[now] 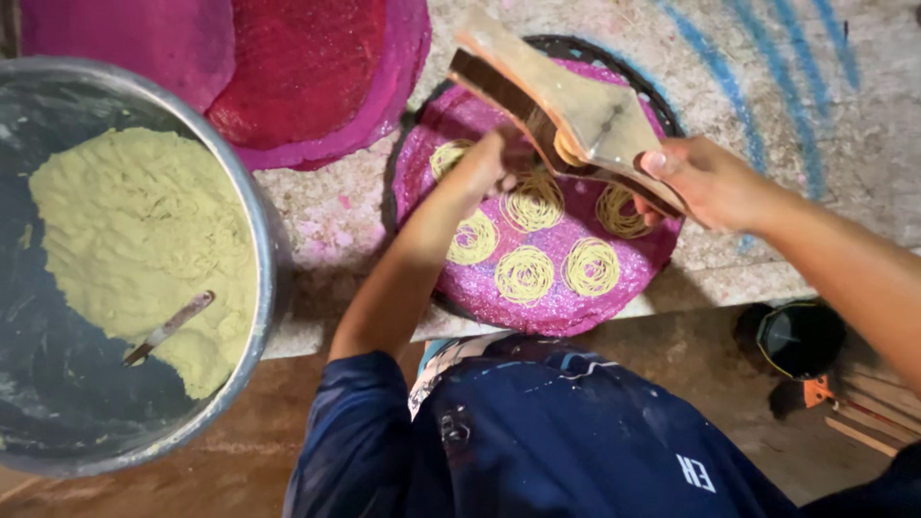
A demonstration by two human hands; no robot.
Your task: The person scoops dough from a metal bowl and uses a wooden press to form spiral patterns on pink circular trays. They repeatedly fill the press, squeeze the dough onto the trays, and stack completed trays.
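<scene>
Pressing dough through a wooden noodle press [566, 105] appears to be the step in hand; the press sits at upper centre of the frame, tilted, directly above a round pink woven mat [662, 251]. The right hand [705, 182] has its fingers wrapped closed around the press handles at their lower right end. The left hand [494, 158] reaches in from below, fingers curled closed at the underside of the press; exactly what it grips is hidden behind the wood.

Yellow noodle coils [525, 273] lie on the mat in separate nests: several are complete, set apart from one another, and a strand seems to hang from the press near the mat's centre. Part of the mat's upper area shows no coils.

Judged from this layout, the mat is partly filled. The next move calls for steady pressure on the handles while circling the press over a bare patch, keeping each new coil apart from its neighbours.

Outward from the mat: a stack of spare pink and red mats [297, 77] lies at upper left. A large metal pot [264, 259] at left holds pale yellow dough [134, 240] with a spoon [168, 328] stuck in it. A small dark container [796, 338] stands at lower right on the floor.
</scene>
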